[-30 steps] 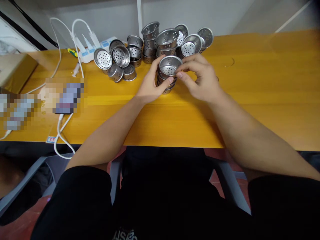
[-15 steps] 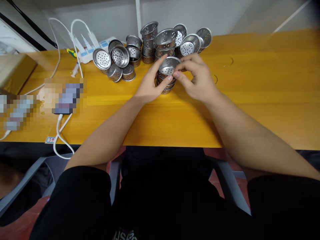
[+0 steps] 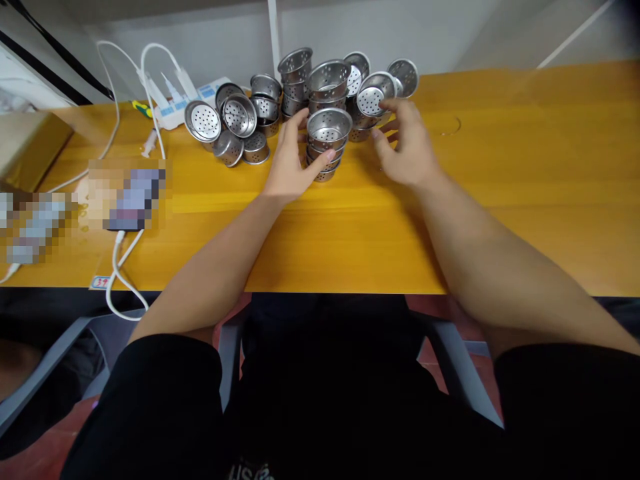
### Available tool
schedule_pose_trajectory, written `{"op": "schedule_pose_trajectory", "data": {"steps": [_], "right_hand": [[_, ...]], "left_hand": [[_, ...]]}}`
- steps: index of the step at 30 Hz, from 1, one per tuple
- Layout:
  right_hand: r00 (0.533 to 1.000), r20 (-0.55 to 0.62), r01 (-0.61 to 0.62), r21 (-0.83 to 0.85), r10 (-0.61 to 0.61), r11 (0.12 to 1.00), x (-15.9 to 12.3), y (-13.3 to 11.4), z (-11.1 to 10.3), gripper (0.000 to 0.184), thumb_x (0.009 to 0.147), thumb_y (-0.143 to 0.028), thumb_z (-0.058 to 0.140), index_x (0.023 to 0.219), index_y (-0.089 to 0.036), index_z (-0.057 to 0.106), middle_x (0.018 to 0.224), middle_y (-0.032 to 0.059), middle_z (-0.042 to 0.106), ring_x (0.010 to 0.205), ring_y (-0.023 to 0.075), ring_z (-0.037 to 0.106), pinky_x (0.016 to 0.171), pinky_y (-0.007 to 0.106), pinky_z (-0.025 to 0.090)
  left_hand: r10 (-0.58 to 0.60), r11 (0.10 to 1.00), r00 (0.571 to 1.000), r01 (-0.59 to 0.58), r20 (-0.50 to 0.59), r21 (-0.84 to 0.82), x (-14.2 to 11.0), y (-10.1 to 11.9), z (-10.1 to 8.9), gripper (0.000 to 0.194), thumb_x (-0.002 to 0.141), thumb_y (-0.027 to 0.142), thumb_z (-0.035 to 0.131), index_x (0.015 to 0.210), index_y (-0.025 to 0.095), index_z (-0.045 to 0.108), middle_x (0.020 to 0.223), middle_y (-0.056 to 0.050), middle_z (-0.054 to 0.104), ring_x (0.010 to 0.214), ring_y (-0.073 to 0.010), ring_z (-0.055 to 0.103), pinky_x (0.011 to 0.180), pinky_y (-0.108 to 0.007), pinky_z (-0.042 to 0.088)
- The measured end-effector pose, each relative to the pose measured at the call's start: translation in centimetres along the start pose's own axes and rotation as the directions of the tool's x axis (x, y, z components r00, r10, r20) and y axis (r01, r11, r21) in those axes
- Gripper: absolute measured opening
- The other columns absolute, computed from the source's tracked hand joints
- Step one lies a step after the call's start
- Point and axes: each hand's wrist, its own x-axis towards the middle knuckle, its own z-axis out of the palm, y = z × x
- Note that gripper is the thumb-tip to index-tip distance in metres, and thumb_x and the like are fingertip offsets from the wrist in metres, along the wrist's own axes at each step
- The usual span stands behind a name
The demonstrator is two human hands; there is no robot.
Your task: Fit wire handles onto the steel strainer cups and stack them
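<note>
Currently left hand (image 3: 289, 163) grips the short stack of perforated steel strainer cups (image 3: 326, 143) mid-worktop (image 3: 500, 193), thumb in front, fingers behind. Right hand (image 3: 407, 150) is open, empty, just right of it, fingertips nearest the tilted steel strainer cup (image 3: 373, 97) behind.

Bright even light, right hand (image 3: 407, 150) motion-blurred, edges bowed, left patches pixelated.

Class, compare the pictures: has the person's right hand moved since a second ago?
Yes. The right hand has let go of the stacked strainer cups and shifted right and back, toward the strainer pile along the table's far edge.
</note>
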Motion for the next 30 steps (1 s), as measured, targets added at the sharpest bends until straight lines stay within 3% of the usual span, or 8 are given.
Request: {"op": "schedule_pose_trajectory", "data": {"steps": [3,9,11,14,17,20,23,30], "right_hand": [[0.996,0.083,-0.023,0.006,0.023,1.0,0.3,0.6,-0.1,0.064,0.126,-0.06,0.074,0.184,-0.042,0.052,0.197,0.0071,0.059,0.158,0.036,0.07,0.141,0.063,0.059],[0.986,0.154,-0.058,-0.083,0.07,0.995,0.3,-0.1,-0.2,0.071,0.123,-0.089,0.063,0.186,-0.058,0.048,0.197,-0.0083,0.06,0.172,0.0342,0.059,0.155,0.055,0.047],[0.988,0.141,-0.056,-0.102,0.07,0.993,0.5,0.0,-0.3,0.075,0.123,-0.094,0.06,0.182,-0.05,0.056,0.197,-0.0018,0.058,0.162,0.0342,0.066,0.151,0.052,0.051],[0.994,0.091,-0.053,-0.127,0.065,0.991,0.9,0.3,-0.5,0.077,0.126,-0.093,0.058,0.17,-0.032,0.071,0.19,0.0145,0.059,0.151,0.0356,0.07,0.143,0.053,0.057],[0.997,0.036,-0.064,-0.189,0.072,0.98,1.1,0.2,-0.9,0.066,0.133,-0.084,0.051,0.155,-0.029,0.081,0.177,0.021,0.066,0.154,0.0389,0.066,0.141,0.057,0.056],[0.996,-0.033,-0.093,-0.209,0.088,0.973,1.0,-0.3,-1.3,0.058,0.136,-0.077,0.052,0.145,-0.03,0.084,0.171,0.0212,0.069,0.15,0.0383,0.067,0.137,0.056,0.058],[0.991,-0.106,-0.103,-0.191,0.083,0.976,0.7,-0.9,-1.8,0.05,0.135,-0.076,0.05,0.144,-0.038,0.081,0.174,0.0156,0.069,0.149,0.0374,0.066,0.133,0.055,0.062],[0.945,-0.326,-0.031,-0.12,-0.01,0.992,-0.4,-1.8,-2.6,0.044,0.133,-0.075,0.051,0.156,-0.045,0.074,0.18,0.0126,0.064,0.134,0.0402,0.072,0.121,0.063,0.07]], "left_hand": [[-0.105,0.994,0.994,0.105,-0.004,-0.011,-0.3,0.5,0.2,0.103,0.105,0.067,0.105,0.19,0.049,0.051,0.198,-0.014,0.059,0.176,-0.0438,0.067,0.146,-0.068,0.068],[-0.102,0.995,0.994,0.102,0.029,0.022,-1.0,1.1,0.8,0.086,0.112,0.058,0.103,0.183,0.039,0.057,0.187,-0.019,0.059,0.161,-0.0399,0.075,0.127,-0.059,0.078],[-0.099,0.994,0.995,0.099,0.005,0.045,-1.0,1.2,1.0,0.078,0.114,0.054,0.103,0.176,0.037,0.06,0.173,-0.017,0.067,0.148,-0.0356,0.081,0.125,-0.056,0.078],[-0.147,0.989,0.989,0.147,-0.001,0.013,-1.0,1.5,1.1,0.053,0.117,0.039,0.1,0.155,0.031,0.064,0.14,-0.009,0.075,0.11,-0.0235,0.086,0.107,-0.046,0.08],[-0.165,0.986,0.986,0.165,0.008,-0.015,-0.9,2.2,1.1,0.033,0.119,0.021,0.094,0.132,0.028,0.064,0.112,0.0,0.072,0.087,-0.0154,0.08,0.091,-0.037,0.077],[-0.158,0.986,0.987,0.16,0.039,-0.038,-1.0,3.4,1.1,0.029,0.117,0.009,0.088,0.115,0.027,0.065,0.102,0.003,0.073,0.087,-0.0139,0.08,0.088,-0.031,0.074],[-0.171,0.978,0.98,0.181,0.098,-0.106,-1.2,4.4,1.1,0.026,0.115,0.004,0.084,0.111,0.025,0.069,0.106,0.0,0.081,0.096,-0.0142,0.086,0.092,-0.028,0.075],[-0.086,0.984,0.978,0.114,0.192,-0.139,-1.8,3.8,1.5,0.018,0.115,0.011,0.083,0.123,0.025,0.077,0.137,-0.005,0.092,0.133,-0.02,0.093,0.132,-0.042,0.075]]}}
